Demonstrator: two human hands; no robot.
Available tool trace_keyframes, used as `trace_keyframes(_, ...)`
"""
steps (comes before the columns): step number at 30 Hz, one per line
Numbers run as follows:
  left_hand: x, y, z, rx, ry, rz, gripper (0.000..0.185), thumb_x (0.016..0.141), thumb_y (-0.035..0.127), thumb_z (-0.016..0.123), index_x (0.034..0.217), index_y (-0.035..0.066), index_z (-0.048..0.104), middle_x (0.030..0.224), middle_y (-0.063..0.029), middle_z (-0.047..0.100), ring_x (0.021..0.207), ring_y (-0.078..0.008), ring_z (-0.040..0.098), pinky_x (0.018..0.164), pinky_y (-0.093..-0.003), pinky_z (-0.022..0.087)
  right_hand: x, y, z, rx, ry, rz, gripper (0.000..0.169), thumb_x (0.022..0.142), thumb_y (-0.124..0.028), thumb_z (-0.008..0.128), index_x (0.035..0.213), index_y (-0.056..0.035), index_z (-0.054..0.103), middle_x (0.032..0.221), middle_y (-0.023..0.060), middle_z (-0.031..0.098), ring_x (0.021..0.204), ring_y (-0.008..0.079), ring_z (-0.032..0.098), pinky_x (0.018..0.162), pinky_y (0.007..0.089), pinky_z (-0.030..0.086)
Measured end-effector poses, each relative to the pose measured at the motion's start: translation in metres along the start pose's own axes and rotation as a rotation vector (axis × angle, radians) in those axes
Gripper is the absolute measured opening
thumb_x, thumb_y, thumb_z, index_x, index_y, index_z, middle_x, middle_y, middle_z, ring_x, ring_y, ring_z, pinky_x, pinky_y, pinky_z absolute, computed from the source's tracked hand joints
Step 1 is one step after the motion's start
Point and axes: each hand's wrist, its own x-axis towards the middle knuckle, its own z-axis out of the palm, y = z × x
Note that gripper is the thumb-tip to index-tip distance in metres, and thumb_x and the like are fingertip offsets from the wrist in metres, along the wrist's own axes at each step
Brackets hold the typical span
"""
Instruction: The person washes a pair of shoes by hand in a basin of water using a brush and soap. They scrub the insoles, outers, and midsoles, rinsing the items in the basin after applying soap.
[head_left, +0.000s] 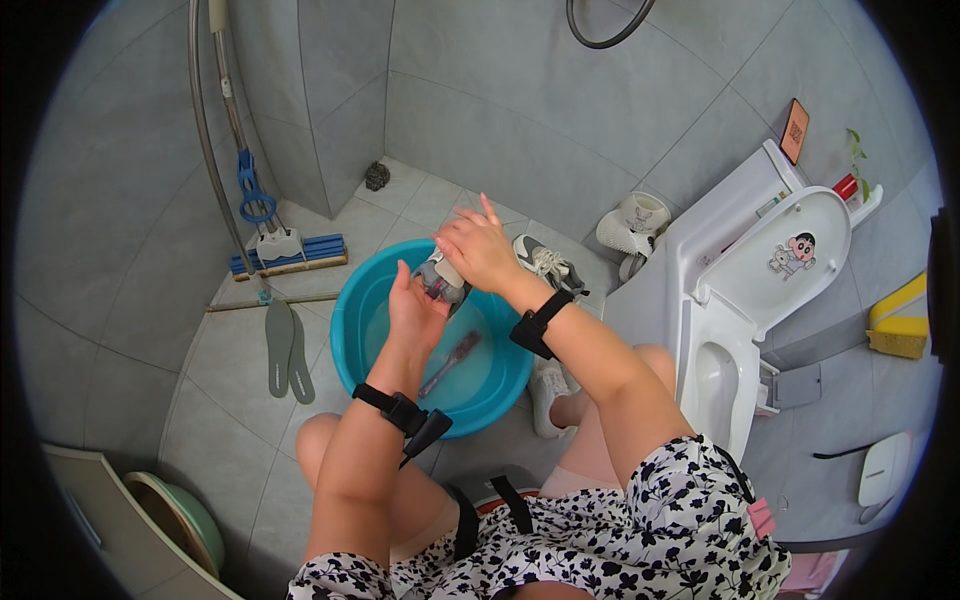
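A grey and white shoe (443, 278) is held over a turquoise plastic basin (347, 360). My left hand (416, 311) supports it from below and the side, palm up with the thumb raised. Across its top lies my right hand (478, 251), fingers partly spread; the shoe's far end is hidden under it. Inside the basin, a brush (452, 363) with a translucent handle lies in cloudy water. Another grey and white sneaker (550, 262) with cream laces stands on the floor just beyond the basin's right rim.
Two grey-green insoles (280, 351) lie left of the basin, below a blue sponge mop (300, 253). A white toilet (712, 375) with raised lid stands at the right. A white toilet-brush holder (636, 225) is near the wall, and a wire scrubber (377, 175) sits by the corner.
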Motion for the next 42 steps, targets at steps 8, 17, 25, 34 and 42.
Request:
trace_keyframes(8,0.002,-0.005,-0.003,0.053,0.071,0.007,0.063,0.096,0.049,0.023,0.127,-0.004,0.038,0.129,-0.0146,0.047,0.121,-0.0270,0.044,0.104,-0.0398,0.032,0.000,0.005,0.006,-0.032,-0.246,-0.148,0.025,0.087,-0.025,0.045,0.092,-0.0099,0.065,0.089,0.0058,0.063,0.090,0.0245,0.057,0.102,0.0526,0.029)
trace_keyframes(17,0.003,-0.002,-0.007,0.106,0.095,0.032,0.061,0.096,0.049,0.026,0.125,-0.003,0.038,0.127,-0.0147,0.048,0.118,-0.0277,0.046,0.102,-0.0414,0.034,-0.004,-0.006,0.008,0.011,-0.142,-0.219,0.030,0.089,-0.031,0.044,0.095,-0.0097,0.065,0.092,0.0056,0.063,0.095,0.0251,0.057,0.103,0.0499,0.028)
trace_keyframes(25,0.003,0.003,-0.006,0.107,0.178,0.027,0.060,0.096,0.050,0.027,0.124,-0.002,0.039,0.125,-0.0145,0.048,0.117,-0.0280,0.047,0.101,-0.0419,0.035,-0.007,-0.015,0.005,0.106,-0.151,-0.159,0.032,0.086,-0.033,0.051,0.101,-0.0081,0.063,0.100,0.0107,0.061,0.105,0.0286,0.053,0.107,0.0519,0.023)
trace_keyframes(34,0.006,0.006,-0.008,0.087,0.134,0.044,0.062,0.095,0.050,0.029,0.123,-0.004,0.040,0.122,-0.0140,0.049,0.113,-0.0258,0.048,0.098,-0.0392,0.038,-0.011,-0.024,0.002,0.072,-0.060,-0.191,0.027,0.085,-0.027,0.050,0.102,-0.0095,0.062,0.106,0.0089,0.059,0.110,0.0278,0.050,0.107,0.0540,0.020)
trace_keyframes(42,0.006,0.006,-0.009,0.094,0.139,0.020,0.065,0.095,0.050,0.030,0.129,-0.006,0.032,0.127,-0.0164,0.046,0.118,-0.0284,0.047,0.101,-0.0413,0.036,-0.013,-0.008,0.016,0.142,-0.007,-0.022,0.029,0.092,-0.026,0.044,0.103,-0.0079,0.064,0.099,0.0068,0.064,0.105,0.0274,0.053,0.106,0.0510,0.021)
